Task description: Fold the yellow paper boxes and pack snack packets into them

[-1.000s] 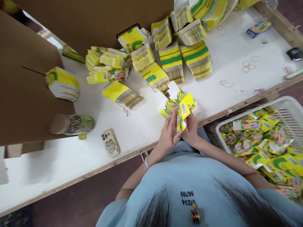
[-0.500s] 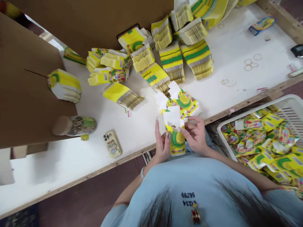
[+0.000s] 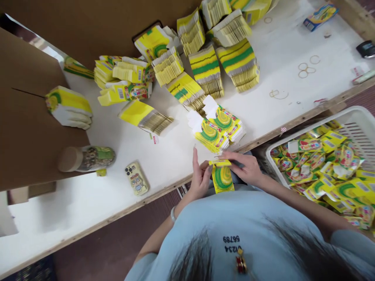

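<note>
Soft, even light, apparently from overhead, brightens a white table [image 3: 260,117], while cardboard [image 3: 35,148] and floor [image 3: 96,249] sit dim. A diffuse shadow [image 3: 55,205] spreads across the table's left end. Wide-angle distortion stretches the outer edges; dark hair [image 3: 193,257] blurs in the foreground, and small print on the cartons [image 3: 209,132] reads soft.

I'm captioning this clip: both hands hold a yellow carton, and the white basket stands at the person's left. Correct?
Wrong side: the head view shows the white basket at the person's right. The left hand and right hand do hold the yellow carton.
</note>
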{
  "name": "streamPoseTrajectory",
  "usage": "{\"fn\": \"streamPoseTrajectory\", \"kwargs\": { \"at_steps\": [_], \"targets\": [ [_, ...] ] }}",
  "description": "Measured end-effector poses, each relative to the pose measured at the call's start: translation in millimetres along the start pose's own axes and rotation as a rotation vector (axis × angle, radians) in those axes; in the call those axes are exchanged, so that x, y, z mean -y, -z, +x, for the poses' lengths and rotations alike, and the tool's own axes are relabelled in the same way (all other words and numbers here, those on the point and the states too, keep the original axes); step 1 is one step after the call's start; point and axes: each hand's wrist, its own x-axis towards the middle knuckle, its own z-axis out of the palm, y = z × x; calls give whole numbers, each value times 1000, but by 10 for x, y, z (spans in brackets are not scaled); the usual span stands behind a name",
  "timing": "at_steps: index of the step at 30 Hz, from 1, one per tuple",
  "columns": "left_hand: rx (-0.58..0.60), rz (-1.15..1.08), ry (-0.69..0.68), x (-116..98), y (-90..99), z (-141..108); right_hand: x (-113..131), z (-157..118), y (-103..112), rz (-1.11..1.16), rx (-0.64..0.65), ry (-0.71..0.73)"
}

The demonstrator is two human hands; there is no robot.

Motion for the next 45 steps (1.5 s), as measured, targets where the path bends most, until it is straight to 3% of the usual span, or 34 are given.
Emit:
{"fn": "streamPoseTrajectory", "kwargs": {
  "at_steps": [3, 8, 10, 17, 20, 23, 26, 28, 29, 31, 33, 34, 35, 37, 39, 41, 43, 45],
  "targets": [
    [39, 36, 92, -56, 24, 6, 1, -34, 89, 19, 161, 64],
    [25, 151, 131, -204, 53, 54, 111, -71, 30, 224, 224, -342],
    [39, 144, 133, -228, 47, 62, 169, -60, -3, 310, 239, -416],
    [23, 198, 55, -204, 27, 54, 297, 8, 31, 224, 219, -422],
    [33, 274, 7, -224, 53, 50, 253, 2, 80, 301, 246, -432],
    [118, 352, -54, -268, 90, 56, 157, 0, 104, 489, 342, -483],
    [289, 445, -117, -323, 140, 171, 84, -2, 131, 499, 282, -523],
    [311, 549, -214, -351, 205, 384, 80, -26, 267, 403, 180, -499],
    [261, 616, -276, -357, 253, 539, 93, -53, 398, 314, 133, -473],
    [-2, 761, -368, -347, 380, 927, 140, -145, 782, 1, 48, -422],
    [-282, 875, -356, -309, 526, 1357, 198, -281, 1234, -523, 0, -450],
    [-363, 910, -320, -284, 594, 1559, 226, -356, 1437, -836, -32, -519],
    [-390, 927, -264, -259, 653, 1738, 253, -427, 1600, -1109, -40, -597],
    [-307, 911, -148, -221, 741, 2004, 301, -525, 1775, -1501, -32, -701],
    [-222, 907, -94, -219, 803, 2136, 331, -523, 1754, -1607, 20, -672],
    [-195, 955, -124, -264, 864, 2151, 330, -403, 1599, -1517, 73, -537],
    [-201, 1026, -232, -354, 919, 2076, 297, -183, 1356, -1377, 49, -350],
    [-234, 1052, -380, -476, 932, 1928, 245, 99, 1043, -1216, -59, -112]
  ]
}}
